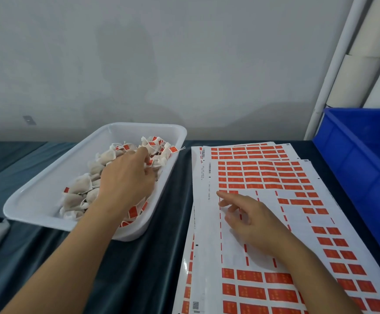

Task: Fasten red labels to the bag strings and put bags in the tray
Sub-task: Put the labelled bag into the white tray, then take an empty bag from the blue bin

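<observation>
Labels (pixel 231 191) at twelve o'clock, just beyond right hand (pixel 252 220), forefinger straight, fingers apart; long axis left-right. Left hand (pixel 127 177) over bags (pixel 80 196) in tray (pixel 39 191), grip unclear.

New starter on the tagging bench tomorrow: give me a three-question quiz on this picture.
1. True or false: the left hand is on the bags in the white tray.
2. The right hand is over: A) the blue bin B) the label sheets C) the tray.
3. Fill in: the cloth under everything is dark ____.

Key: 1 true; 2 B; 3 green.
</observation>
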`<state>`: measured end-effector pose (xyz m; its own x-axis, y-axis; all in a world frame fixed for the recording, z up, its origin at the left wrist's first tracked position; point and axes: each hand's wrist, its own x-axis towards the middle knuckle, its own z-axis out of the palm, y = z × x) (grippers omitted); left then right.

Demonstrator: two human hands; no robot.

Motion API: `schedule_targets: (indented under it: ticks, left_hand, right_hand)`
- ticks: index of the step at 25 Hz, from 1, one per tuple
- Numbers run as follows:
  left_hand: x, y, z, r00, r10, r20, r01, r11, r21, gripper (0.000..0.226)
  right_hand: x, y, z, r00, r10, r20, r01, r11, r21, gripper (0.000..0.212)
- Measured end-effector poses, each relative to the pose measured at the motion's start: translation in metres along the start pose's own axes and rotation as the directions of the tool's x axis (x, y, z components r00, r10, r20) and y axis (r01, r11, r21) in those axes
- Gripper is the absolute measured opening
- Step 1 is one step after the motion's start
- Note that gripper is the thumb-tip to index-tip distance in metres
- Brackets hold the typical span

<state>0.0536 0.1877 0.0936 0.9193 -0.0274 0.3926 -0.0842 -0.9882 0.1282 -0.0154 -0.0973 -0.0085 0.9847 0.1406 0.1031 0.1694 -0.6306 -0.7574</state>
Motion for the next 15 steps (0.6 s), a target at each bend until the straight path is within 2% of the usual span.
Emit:
schedule_targets:
  ticks: [3, 5, 8, 10, 11, 13, 15]
  left_hand:
    - [-0.002, 0.005, -0.003, 0.998, 0.005, -0.058, 0.001, 0.995, 0.101, 0.036]
    - [-0.004, 0.017, -0.006, 0.987, 0.031, -0.159, -0.018, 0.996, 0.082, 0.039]
    - [-0.016, 0.055, 0.000, 0.936, 0.231, -0.266, -0.242, 0.970, -0.007, 0.037]
    - [-0.029, 0.091, 0.018, 0.911, 0.364, -0.194, -0.383, 0.921, -0.073, 0.036]
    - [-0.037, 0.109, 0.030, 0.916, 0.376, -0.138, -0.395, 0.904, -0.161, 0.036]
    - [-0.051, 0.145, 0.060, 0.938, 0.347, -0.024, -0.330, 0.867, -0.372, 0.037]
    - [-0.057, 0.176, 0.087, 0.933, 0.357, 0.047, -0.289, 0.818, -0.498, 0.036]
  right_hand:
    - [0.001, 0.001, 0.000, 1.000, 0.010, 0.000, -0.010, 1.000, -0.002, 0.052]
    - [0.002, 0.002, 0.002, 1.000, 0.003, -0.011, -0.003, 1.000, -0.006, 0.051]
    - [0.002, 0.002, 0.005, 0.997, -0.016, -0.080, 0.013, 0.999, -0.037, 0.044]
    - [0.002, 0.001, 0.006, 0.971, 0.013, -0.240, -0.031, 0.997, -0.072, 0.034]
    - [0.002, 0.001, 0.005, 0.933, 0.043, -0.358, -0.072, 0.995, -0.070, 0.028]
    - [0.002, 0.002, 0.001, 0.811, 0.119, -0.573, -0.133, 0.991, 0.017, 0.016]
    - [0.003, 0.004, -0.009, 0.711, 0.215, -0.669, -0.194, 0.975, 0.107, 0.010]
